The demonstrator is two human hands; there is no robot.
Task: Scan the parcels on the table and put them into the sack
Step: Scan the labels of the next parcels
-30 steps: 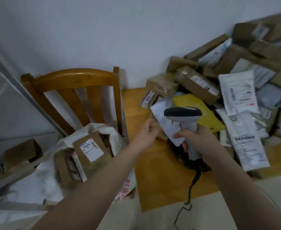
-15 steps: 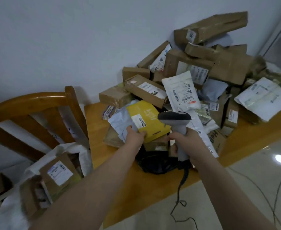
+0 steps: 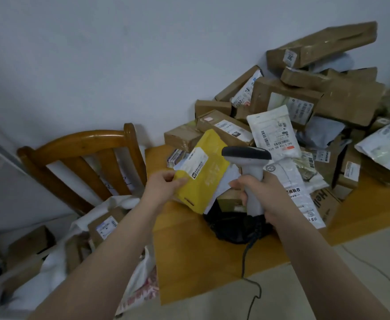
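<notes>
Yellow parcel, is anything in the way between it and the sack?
Nothing visible is. The left hand holds the yellow parcel above the table, and the white sack lies open lower left, by the chair, with boxes inside.

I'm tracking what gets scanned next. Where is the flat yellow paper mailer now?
The yellow mailer is mid-frame in the head view, in the left hand over the wooden table, left of the grey scanner the right hand holds.

A heap of parcels point(image 3: 288, 105) is covering the worktop's point(image 3: 201, 269) far right part. Above its left middle, a flat parcel point(image 3: 207, 179) and the scanner point(image 3: 247, 155) are being held side by side, the scanner rightward. Left of the worktop, a chair point(image 3: 81, 139) is standing, with the sack point(image 3: 51, 271) slumping before it and holding boxes point(image 3: 104, 225).
</notes>
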